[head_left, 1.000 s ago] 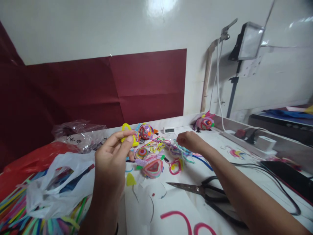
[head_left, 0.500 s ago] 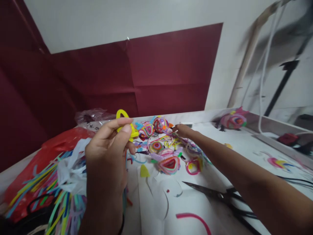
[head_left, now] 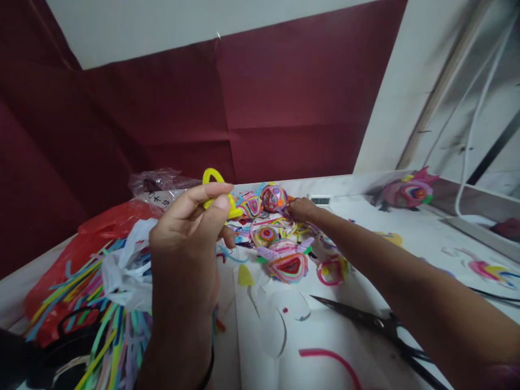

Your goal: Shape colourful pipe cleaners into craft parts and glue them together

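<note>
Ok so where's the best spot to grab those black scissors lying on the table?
Probably by the black handles, from the near right side. The scissors lie flat on the white table, blades pointing left toward the paper shapes, handles by the right forearm. The right hand is out at the pile.

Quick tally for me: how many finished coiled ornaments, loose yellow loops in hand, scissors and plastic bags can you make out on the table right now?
Coiled ornaments: 5, namely the ball by the right hand, its neighbour, the flat coil, the pink mask shape, the far one
Yellow loop in left hand: 1
Scissors: 1
Plastic bags: 3, red, white, clear
Total: 10
</note>
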A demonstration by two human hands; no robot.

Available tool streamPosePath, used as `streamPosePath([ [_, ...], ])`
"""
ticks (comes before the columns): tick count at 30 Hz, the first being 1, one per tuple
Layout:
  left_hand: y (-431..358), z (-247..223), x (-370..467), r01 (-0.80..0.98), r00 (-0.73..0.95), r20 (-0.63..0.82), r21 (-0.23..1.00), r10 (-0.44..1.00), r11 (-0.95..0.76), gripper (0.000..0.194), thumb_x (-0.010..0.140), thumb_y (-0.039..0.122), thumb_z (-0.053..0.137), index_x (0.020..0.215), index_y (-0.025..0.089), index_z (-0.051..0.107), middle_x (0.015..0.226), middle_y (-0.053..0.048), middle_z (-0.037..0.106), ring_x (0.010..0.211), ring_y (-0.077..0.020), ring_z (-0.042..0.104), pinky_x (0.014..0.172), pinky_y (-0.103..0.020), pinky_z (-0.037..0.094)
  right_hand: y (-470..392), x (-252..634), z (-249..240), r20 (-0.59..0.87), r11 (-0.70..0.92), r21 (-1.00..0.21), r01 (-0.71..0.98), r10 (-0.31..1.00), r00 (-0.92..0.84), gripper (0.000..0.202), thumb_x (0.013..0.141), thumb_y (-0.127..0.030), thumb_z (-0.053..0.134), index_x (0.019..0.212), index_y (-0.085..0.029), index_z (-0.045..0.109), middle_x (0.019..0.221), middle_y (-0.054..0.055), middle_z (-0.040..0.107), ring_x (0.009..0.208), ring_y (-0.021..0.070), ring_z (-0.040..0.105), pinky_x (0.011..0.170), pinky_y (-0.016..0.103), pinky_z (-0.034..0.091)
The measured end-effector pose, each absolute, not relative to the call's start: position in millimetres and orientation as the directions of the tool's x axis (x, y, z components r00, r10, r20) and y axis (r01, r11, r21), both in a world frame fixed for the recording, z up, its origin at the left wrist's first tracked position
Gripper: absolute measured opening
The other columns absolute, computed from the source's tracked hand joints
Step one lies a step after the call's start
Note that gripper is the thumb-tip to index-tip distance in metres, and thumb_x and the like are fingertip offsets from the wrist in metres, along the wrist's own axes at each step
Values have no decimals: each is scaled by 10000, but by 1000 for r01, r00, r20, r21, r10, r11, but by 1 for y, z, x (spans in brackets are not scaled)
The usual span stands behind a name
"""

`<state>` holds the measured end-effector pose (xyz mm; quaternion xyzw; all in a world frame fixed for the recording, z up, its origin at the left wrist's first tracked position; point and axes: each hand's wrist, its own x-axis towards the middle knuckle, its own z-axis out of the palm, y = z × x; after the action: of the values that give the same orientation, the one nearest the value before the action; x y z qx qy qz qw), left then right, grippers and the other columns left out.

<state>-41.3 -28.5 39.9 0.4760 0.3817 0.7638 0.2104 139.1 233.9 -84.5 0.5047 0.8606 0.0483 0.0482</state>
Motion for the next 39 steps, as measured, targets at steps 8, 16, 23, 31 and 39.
streamPosePath([
  [8, -29, 42, -36, 29, -469, 550, 792, 691, -610, 95, 673, 159, 662, 759, 170, 700, 643, 16, 627, 476, -65, 530, 351, -144, 348, 220, 156, -77, 27, 547, 65, 835, 835, -549, 306, 902, -320, 537, 1167, -167, 549, 1179, 85, 569, 991, 201, 586, 833, 410, 502],
  [16, -30, 39, -33, 49, -459, 542, 806, 703, -590, 99, 653, 204, 689, 748, 193, 714, 664, 13, 645, 484, -70, 527, 356, -144, 364, 199, 164, -82, 15, 728, -113, 676, 681, -732, 230, 832, -293, 627, 1000, -136, 635, 1004, 44, 646, 846, 169, 621, 731, 312, 510],
  [23, -35, 46, -41, 23, -501, 542, 787, 674, -616, 94, 658, 166, 685, 745, 198, 705, 596, 34, 601, 425, -52, 483, 351, -145, 341, 195, 163, -92, 136, 802, -67, 594, 597, -791, 135, 667, -159, 696, 800, -177, 706, 923, 68, 676, 859, 192, 610, 715, 242, 418],
  [31, -40, 49, -46, 35, -521, 559, 769, 645, -638, 97, 658, 157, 683, 751, 180, 692, 606, 13, 613, 489, -94, 560, 342, -146, 355, 201, 166, -90, 232, 847, -48, 530, 526, -818, 161, 804, -115, 537, 799, -155, 692, 875, 98, 665, 797, 172, 602, 709, 247, 408],
  [39, -42, 50, -46, 4, -541, 547, 761, 639, -649, 113, 634, 153, 692, 745, 172, 695, 621, 0, 628, 490, -94, 561, 346, -144, 354, 208, 180, -86, 350, 802, -184, 568, 593, -725, 218, 746, -25, 513, 858, -125, 671, 880, 94, 670, 778, 170, 613, 716, 258, 452],
])
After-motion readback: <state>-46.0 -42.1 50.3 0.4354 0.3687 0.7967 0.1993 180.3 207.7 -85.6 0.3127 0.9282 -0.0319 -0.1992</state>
